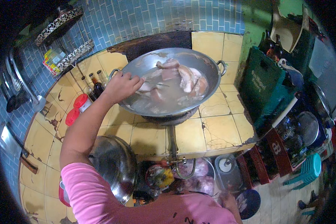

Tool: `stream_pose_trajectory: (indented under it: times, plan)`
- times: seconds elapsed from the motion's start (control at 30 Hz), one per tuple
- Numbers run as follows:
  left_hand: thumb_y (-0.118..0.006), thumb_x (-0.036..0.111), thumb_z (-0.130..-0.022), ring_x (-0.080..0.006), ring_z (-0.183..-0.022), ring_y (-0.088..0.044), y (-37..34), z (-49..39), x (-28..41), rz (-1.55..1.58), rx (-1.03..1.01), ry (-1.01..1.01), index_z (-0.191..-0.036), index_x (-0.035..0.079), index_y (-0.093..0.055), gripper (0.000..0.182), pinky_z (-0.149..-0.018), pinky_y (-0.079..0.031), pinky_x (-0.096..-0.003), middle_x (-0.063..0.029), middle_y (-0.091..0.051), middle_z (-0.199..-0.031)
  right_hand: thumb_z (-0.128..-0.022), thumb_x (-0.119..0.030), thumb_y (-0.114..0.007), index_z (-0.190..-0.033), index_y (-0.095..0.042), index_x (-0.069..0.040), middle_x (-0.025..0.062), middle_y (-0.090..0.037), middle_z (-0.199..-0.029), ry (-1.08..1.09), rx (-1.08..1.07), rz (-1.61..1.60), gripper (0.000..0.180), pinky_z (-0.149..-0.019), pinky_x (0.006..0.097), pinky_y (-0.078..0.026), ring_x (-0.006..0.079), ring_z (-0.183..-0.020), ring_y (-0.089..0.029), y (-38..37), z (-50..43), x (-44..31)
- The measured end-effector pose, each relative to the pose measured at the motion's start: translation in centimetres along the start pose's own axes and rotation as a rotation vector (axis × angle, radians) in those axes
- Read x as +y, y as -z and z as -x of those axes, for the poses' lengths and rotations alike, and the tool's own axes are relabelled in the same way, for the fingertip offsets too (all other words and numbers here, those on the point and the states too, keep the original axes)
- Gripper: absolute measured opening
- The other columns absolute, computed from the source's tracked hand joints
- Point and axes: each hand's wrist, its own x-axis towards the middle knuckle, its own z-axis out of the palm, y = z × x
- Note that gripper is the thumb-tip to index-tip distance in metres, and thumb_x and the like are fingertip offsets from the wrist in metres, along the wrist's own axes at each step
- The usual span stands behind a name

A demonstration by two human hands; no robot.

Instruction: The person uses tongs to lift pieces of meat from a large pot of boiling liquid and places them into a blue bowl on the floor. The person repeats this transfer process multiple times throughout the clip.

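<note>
A large metal wok [210, 96] holds cloudy liquid and several pale pieces of raw-looking meat [186, 78]. My left hand [124, 85] hangs over the wok's left rim, near its left loop handle, with the fingers bent downward. Whatever may be between those fingertips is hidden from me. A thin dark-greenish strip [162, 84] lies among the meat close to that hand. Low at the right, my right hand [228, 199] is beside a dark round basin [253, 211] with pale pieces [242, 203] in it. That hand is blurred and partly out of sight.
The wok sits on a gas burner [172, 140] on a cracked yellow-tiled counter [218, 128]. Left are red-lidded jars [81, 100], bottles [96, 82], a big metal pot or lid [114, 165] and a hanging cleaver [11, 142]. Right stand green crates [261, 81] and a white-handled tool [284, 114].
</note>
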Motion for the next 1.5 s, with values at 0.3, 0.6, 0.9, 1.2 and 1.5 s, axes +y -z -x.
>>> stream_pose_trajectory:
  times: [0.3, 0.6, 0.9, 1.2, 1.5]
  plan:
    - [-0.055, 0.019, -0.080, -0.0205, -0.075, -0.061, 0.0, -0.6, 0.5, 0.032, 0.243, 0.046, -0.108, 0.014, -0.060, 0.029, -0.064, -0.047, -0.0374, -0.0001, -0.061, -0.088, -0.084, -0.043, -0.058, -0.134, -0.044, -0.009, 0.0221, -0.058, -0.121, -0.084, -0.019, -0.049, 0.062, -0.095, 0.0488, -0.042, 0.0424, -0.109, -0.056, -2.0, 0.4, 3.3]
    - [-0.061, 0.027, -0.078, -0.0230, -0.077, -0.064, 2.7, -3.4, -1.0, 0.091, 0.013, -0.006, -0.096, 0.014, -0.058, 0.022, -0.061, -0.049, -0.0377, -0.0021, -0.062, -0.083, -0.083, -0.038, -0.062, -0.133, -0.046, -0.007, 0.0223, -0.058, -0.121, -0.028, -0.020, -0.118, 0.061, -0.100, 0.0444, -0.040, 0.0396, -0.116, -0.051, -1.0, -0.8, 3.4]
    - [-0.079, 0.032, -0.063, -0.0239, -0.087, -0.065, 5.8, -8.6, -1.8, 0.086, -0.214, -0.121, -0.097, 0.015, -0.062, 0.041, -0.069, -0.051, -0.0387, -0.0016, -0.064, -0.087, -0.080, -0.041, -0.063, -0.131, -0.049, -0.009, 0.0237, -0.062, -0.110, -0.047, -0.050, -0.018, 0.061, -0.093, 0.0460, -0.045, 0.0408, -0.105, -0.058, -3.2, 1.3, 6.0]
    - [-0.080, 0.038, -0.061, -0.0229, -0.090, -0.066, 7.0, -11.7, -0.2, -0.037, -0.374, -0.128, -0.096, 0.017, -0.063, 0.043, -0.073, -0.050, -0.0393, -0.0009, -0.066, -0.093, -0.082, -0.047, -0.057, -0.122, -0.055, -0.010, 0.0225, -0.066, -0.095, -0.185, -0.021, -0.084, 0.055, -0.083, 0.0466, -0.049, 0.0405, -0.092, -0.063, -7.4, 2.9, 8.6]
    - [-0.078, 0.033, -0.067, -0.0200, -0.090, -0.064, 7.5, -5.4, -4.0, -0.115, -0.279, 0.025, -0.099, 0.017, -0.064, 0.038, -0.073, -0.047, -0.0357, 0.0010, -0.065, -0.093, -0.083, -0.054, -0.049, -0.116, -0.056, -0.007, 0.0246, -0.065, -0.097, -0.178, -0.039, 0.147, 0.058, -0.080, 0.0491, -0.050, 0.0426, -0.091, -0.063, -5.6, 3.4, 9.6]
